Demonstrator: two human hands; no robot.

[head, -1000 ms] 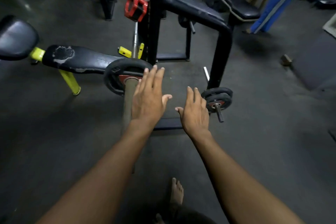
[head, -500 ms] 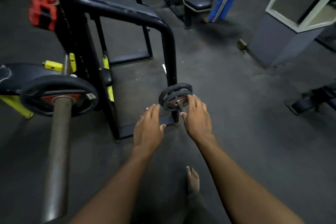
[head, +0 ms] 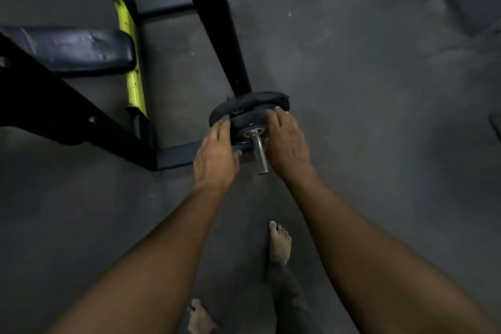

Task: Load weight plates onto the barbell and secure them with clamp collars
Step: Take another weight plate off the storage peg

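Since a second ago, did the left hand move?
Yes. The left hand left the barbell and now grips the small weight plate on the storage peg, opposite the right hand.

1. My left hand [head: 217,156] has come off the long barbell sleeve and now grips the left edge of the small black round weight plates [head: 250,110] on the short steel peg [head: 259,150].
2. My right hand [head: 288,141] now curls over their right edge.
3. My view has dropped close above them.
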